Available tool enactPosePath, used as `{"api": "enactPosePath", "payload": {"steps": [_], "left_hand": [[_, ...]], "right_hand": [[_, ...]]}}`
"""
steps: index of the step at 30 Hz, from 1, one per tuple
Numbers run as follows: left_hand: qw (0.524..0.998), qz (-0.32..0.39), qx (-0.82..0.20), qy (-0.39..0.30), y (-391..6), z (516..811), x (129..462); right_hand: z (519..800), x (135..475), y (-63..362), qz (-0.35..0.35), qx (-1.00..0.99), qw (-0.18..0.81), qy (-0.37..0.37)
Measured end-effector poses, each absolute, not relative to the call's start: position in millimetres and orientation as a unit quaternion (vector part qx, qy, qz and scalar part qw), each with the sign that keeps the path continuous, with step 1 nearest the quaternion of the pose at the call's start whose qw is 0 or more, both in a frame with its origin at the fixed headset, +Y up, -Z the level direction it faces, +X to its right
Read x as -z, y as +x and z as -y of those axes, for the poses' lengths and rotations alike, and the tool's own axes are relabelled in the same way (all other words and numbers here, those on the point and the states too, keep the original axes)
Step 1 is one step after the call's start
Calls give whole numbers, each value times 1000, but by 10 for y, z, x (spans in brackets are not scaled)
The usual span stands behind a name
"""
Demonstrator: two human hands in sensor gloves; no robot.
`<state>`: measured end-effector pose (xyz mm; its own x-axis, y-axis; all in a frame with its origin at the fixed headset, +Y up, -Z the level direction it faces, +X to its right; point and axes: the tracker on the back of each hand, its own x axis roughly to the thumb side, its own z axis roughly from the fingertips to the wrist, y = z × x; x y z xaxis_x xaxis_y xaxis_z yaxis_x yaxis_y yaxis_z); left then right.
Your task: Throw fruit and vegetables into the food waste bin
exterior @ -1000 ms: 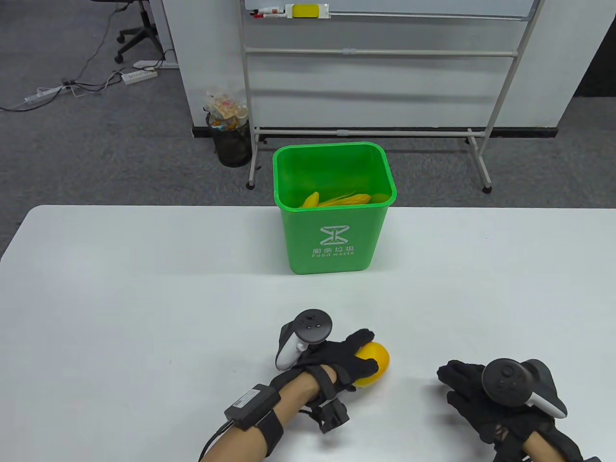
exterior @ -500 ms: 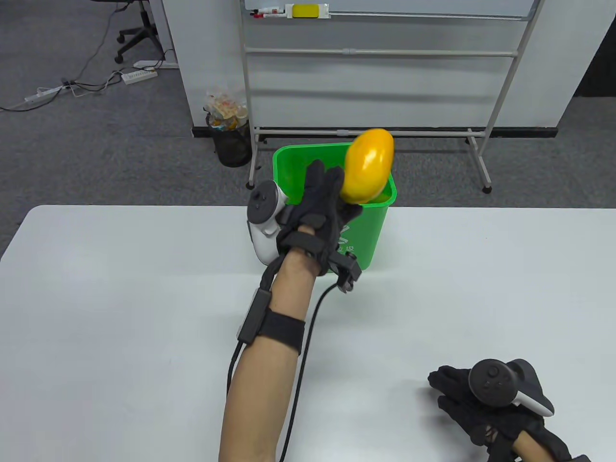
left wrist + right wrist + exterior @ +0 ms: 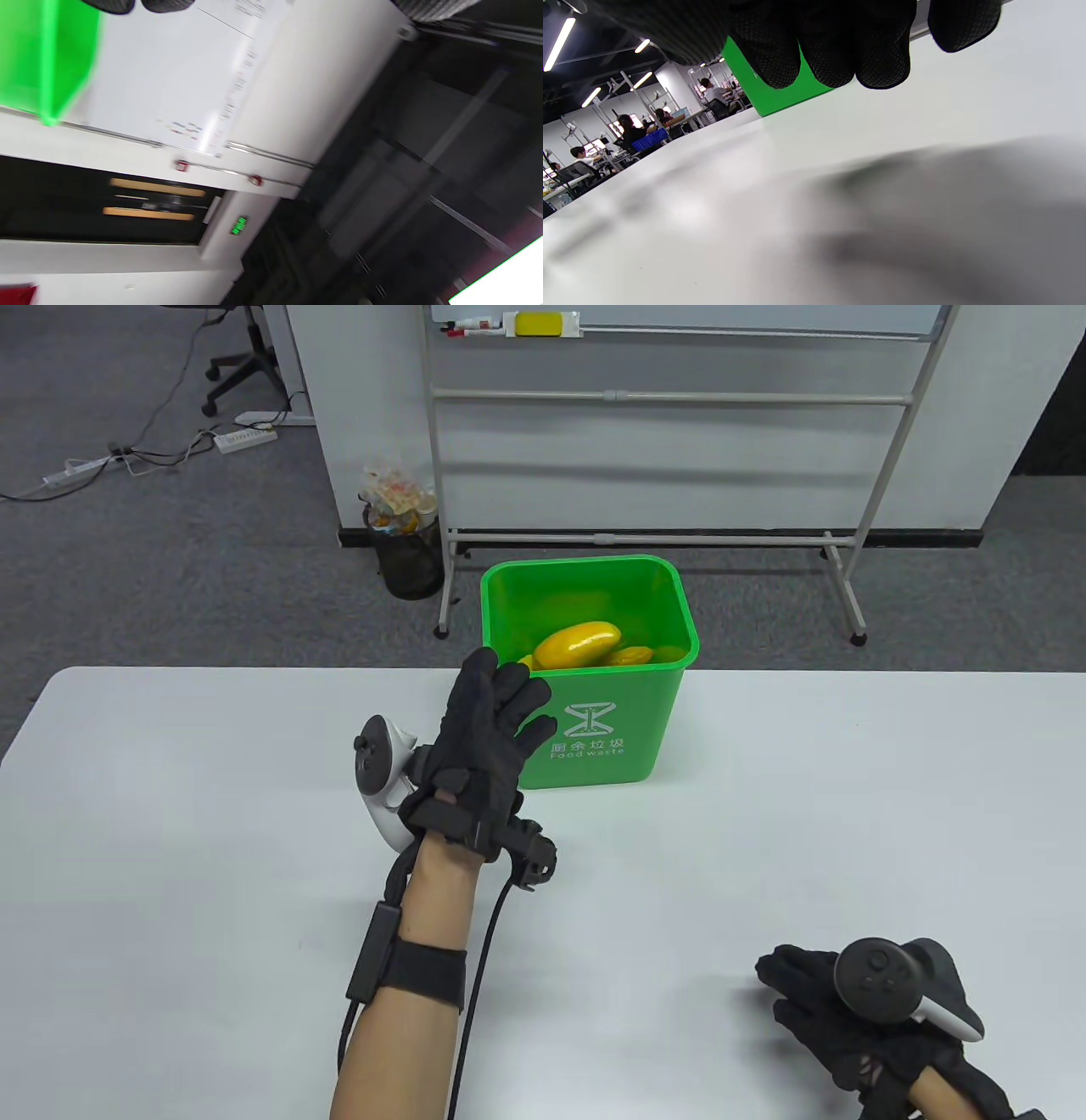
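Left hand (image 3: pixel 484 746), centre-left of frame: fingers spread, holding nothing, beside the green plastic food waste bin (image 3: pixel 594 729). Smooth yellow oval fruit (image 3: pixel 579 643) lies inside; judged firm, light, slippery, best cupped around its middle. Right hand (image 3: pixel 836 1018), lower right: rests on white table (image 3: pixel 170 814), empty.

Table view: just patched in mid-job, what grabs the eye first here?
The bright green food waste bin at the table's far edge stands out, with a glossy yellow mango lying on top of other yellow produce inside it. Just in front of it and to its left, the left hand is raised, fingers spread and holding nothing. The right hand rests on the white table at the near right.
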<state>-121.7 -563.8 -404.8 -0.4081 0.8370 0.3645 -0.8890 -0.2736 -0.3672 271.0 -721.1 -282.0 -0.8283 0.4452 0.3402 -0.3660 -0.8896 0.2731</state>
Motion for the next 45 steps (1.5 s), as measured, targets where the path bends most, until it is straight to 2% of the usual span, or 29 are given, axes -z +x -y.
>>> {"api": "enactPosePath", "payload": {"steps": [3, 5, 6, 7, 10, 13, 16, 18, 20, 22, 25, 33, 45], "left_hand": [[563, 331, -743, 143, -1191, 5389, 3612], [621, 348, -660, 239, -1149, 5227, 3193], [647, 360, -618, 263, -1131, 5196, 3072], [696, 377, -536, 295, -1093, 5162, 2895], [808, 358, -323, 339, -985, 5268, 2581], [853, 314, -186, 373, -929, 5571, 2444], [895, 285, -68, 337, -911, 5992, 2459], [929, 246, 22, 277, -932, 6249, 2550], [955, 196, 121, 188, -1009, 6554, 2702], [964, 179, 138, 141, -1090, 6736, 2777], [977, 162, 107, 94, -1215, 6910, 2848], [985, 135, 85, 70, -1448, 6992, 2943], [988, 123, 80, 50, -1493, 7078, 3025]], "right_hand": [[7163, 2785, 2664, -67, -954, 209, 202], [7111, 2749, 2641, -38, -954, 215, 204], [7086, 2733, 2634, -21, -954, 218, 204], [7049, 2712, 2624, 1, -954, 221, 202], [6953, 2644, 2583, 57, -948, 234, 208], [6892, 2573, 2516, 106, -943, 227, 218], [6847, 2503, 2415, 149, -944, 190, 225], [6846, 2484, 2355, 161, -950, 152, 221], [6889, 2506, 2297, 140, -968, 72, 195], [6931, 2530, 2299, 137, -973, 44, 183], [7009, 2619, 2369, 122, -980, 44, 151], [7175, 2796, 2607, 86, -991, 56, 81], [7178, 2828, 2643, 79, -991, 65, 82]]}}
